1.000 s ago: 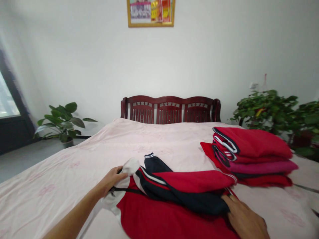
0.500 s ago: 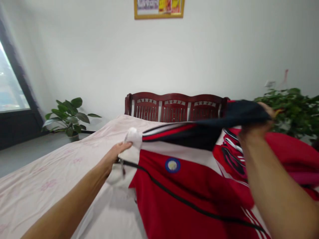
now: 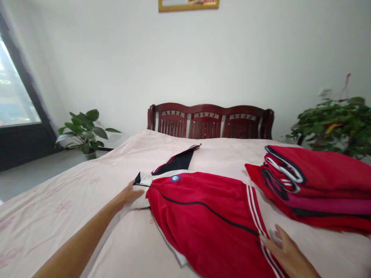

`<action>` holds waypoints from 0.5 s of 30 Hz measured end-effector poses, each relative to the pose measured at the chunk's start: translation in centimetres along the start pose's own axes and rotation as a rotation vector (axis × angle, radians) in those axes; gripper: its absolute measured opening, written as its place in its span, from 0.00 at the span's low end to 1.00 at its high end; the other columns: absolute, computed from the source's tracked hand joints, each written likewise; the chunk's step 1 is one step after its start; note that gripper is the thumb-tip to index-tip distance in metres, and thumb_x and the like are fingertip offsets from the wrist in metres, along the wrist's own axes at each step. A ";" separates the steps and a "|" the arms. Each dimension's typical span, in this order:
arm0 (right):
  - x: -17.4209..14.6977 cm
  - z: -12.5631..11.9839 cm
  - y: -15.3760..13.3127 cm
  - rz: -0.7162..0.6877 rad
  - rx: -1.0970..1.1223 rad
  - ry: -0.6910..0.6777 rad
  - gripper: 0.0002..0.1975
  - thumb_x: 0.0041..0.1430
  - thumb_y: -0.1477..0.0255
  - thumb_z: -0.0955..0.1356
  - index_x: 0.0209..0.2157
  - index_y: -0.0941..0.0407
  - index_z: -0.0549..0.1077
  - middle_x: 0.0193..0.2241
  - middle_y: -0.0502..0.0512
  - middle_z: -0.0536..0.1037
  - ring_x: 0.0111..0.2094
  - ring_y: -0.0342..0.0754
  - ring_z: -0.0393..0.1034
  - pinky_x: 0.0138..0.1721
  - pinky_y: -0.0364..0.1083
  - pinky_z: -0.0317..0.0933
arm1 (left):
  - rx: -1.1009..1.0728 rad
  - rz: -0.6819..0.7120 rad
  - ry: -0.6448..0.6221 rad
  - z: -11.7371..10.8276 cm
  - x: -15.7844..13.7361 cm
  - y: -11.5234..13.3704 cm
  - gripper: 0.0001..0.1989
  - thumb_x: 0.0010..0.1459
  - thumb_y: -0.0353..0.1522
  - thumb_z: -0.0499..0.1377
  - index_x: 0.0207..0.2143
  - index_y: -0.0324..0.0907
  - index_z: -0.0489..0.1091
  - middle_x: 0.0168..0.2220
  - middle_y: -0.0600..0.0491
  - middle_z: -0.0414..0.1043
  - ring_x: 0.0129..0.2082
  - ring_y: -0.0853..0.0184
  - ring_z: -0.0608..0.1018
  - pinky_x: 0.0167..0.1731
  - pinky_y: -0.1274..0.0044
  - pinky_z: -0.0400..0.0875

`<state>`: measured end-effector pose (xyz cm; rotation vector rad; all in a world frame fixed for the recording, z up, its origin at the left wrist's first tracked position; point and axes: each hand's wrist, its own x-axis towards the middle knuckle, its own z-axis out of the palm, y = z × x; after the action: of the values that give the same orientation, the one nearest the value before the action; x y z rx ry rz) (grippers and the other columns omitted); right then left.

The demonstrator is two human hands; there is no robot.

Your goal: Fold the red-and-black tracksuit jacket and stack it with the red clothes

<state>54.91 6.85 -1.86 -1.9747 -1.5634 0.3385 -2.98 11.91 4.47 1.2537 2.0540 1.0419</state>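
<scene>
A red zip-up jacket lies spread on the bed, its white collar to the left and its white-striped hem to the right. It has a black zip line and a round blue badge on the chest. My left hand is closed on the collar, thumb on top and the other fingers partly hidden. Over the lower right, my right hand is open, fingers apart, its fingertips at the striped hem. One dark sleeve with red and white trim stretches away beyond the collar.
A stack of folded red garments sits on the bed at the right. Pale pink floral bedding covers the bed. Behind it stands a dark red wooden bench back. Potted plants flank the bed on both sides.
My right hand has let go of the dark sleeve and come down to the hem. That sleeve now lies on the bed, and the jacket is flatter. My left hand stays at the collar.
</scene>
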 end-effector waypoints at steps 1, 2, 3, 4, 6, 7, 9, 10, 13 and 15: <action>0.4 0.5 0.4 0.017 -0.020 0.016 0.47 0.50 0.46 0.62 0.62 0.67 0.62 0.52 0.77 0.75 0.53 0.66 0.73 0.54 0.59 0.66 | -0.032 -0.008 -0.005 0.4 -0.1 0.1 0.37 0.49 0.32 0.63 0.62 0.34 0.61 0.43 0.42 0.79 0.36 0.59 0.82 0.32 0.73 0.76; 1.0 0.9 0.3 0.008 -0.045 0.026 0.46 0.50 0.47 0.62 0.61 0.67 0.62 0.50 0.77 0.77 0.51 0.67 0.74 0.52 0.59 0.67 | -0.066 -0.020 -0.001 0.8 -0.2 0.3 0.37 0.48 0.29 0.62 0.63 0.34 0.60 0.43 0.44 0.79 0.35 0.60 0.81 0.31 0.75 0.75; 1.6 1.1 -0.2 -0.019 -0.068 0.016 0.45 0.50 0.48 0.63 0.60 0.66 0.63 0.49 0.76 0.78 0.50 0.67 0.74 0.51 0.59 0.67 | -0.091 -0.032 0.012 1.1 -0.4 0.3 0.37 0.48 0.27 0.59 0.63 0.34 0.59 0.41 0.45 0.79 0.33 0.62 0.81 0.30 0.76 0.74; 2.3 1.1 -1.0 -0.047 -0.083 -0.010 0.42 0.49 0.50 0.63 0.59 0.65 0.65 0.48 0.74 0.79 0.49 0.67 0.75 0.50 0.59 0.68 | -0.113 -0.041 0.027 1.2 -0.7 0.3 0.37 0.48 0.26 0.57 0.63 0.34 0.59 0.39 0.47 0.79 0.31 0.64 0.80 0.28 0.77 0.73; 3.9 0.3 -3.1 -0.112 -0.088 -0.092 0.36 0.49 0.57 0.63 0.57 0.62 0.68 0.46 0.68 0.80 0.48 0.63 0.76 0.48 0.55 0.69 | -0.156 -0.056 0.046 0.7 -1.6 -0.1 0.37 0.47 0.25 0.54 0.63 0.36 0.59 0.34 0.51 0.77 0.26 0.67 0.77 0.25 0.78 0.70; 4.8 -0.5 -4.2 -0.149 -0.095 -0.118 0.33 0.49 0.61 0.63 0.56 0.61 0.69 0.47 0.66 0.80 0.48 0.61 0.76 0.48 0.53 0.69 | -0.177 -0.057 0.046 0.3 -2.2 -0.5 0.37 0.47 0.25 0.53 0.63 0.38 0.60 0.31 0.53 0.76 0.23 0.68 0.76 0.23 0.79 0.69; 6.6 -2.5 -5.8 -0.200 -0.142 -0.085 0.32 0.50 0.64 0.61 0.56 0.60 0.70 0.51 0.66 0.78 0.52 0.60 0.74 0.51 0.52 0.66 | -0.191 -0.025 0.033 -0.8 -3.6 -1.5 0.36 0.45 0.26 0.52 0.60 0.40 0.64 0.30 0.55 0.76 0.22 0.68 0.75 0.22 0.79 0.67; 7.4 -3.4 -6.2 -0.210 -0.169 -0.041 0.32 0.52 0.64 0.60 0.58 0.60 0.68 0.54 0.67 0.76 0.54 0.60 0.73 0.53 0.52 0.65 | -0.173 0.007 0.030 -1.3 -4.3 -2.2 0.34 0.44 0.26 0.52 0.58 0.41 0.67 0.32 0.54 0.77 0.24 0.67 0.75 0.23 0.78 0.67; 8.2 -4.4 -5.3 -0.230 -0.212 0.018 0.34 0.55 0.63 0.59 0.63 0.60 0.63 0.59 0.67 0.71 0.57 0.61 0.69 0.55 0.54 0.63 | 0.019 0.101 0.072 -1.9 -6.5 -4.3 0.31 0.44 0.26 0.51 0.54 0.43 0.70 0.43 0.53 0.78 0.36 0.63 0.79 0.35 0.76 0.72; 7.0 -3.6 -3.1 -0.208 -0.224 -0.019 0.34 0.55 0.62 0.60 0.63 0.60 0.63 0.59 0.68 0.72 0.58 0.61 0.69 0.56 0.55 0.62 | 0.183 0.138 0.143 -1.7 -7.8 -5.5 0.30 0.48 0.27 0.51 0.56 0.44 0.68 0.48 0.51 0.77 0.45 0.60 0.78 0.45 0.73 0.71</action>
<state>56.30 12.91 3.95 -1.9517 -1.8688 0.1022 -3.58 2.78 1.21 1.4677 2.2399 1.0515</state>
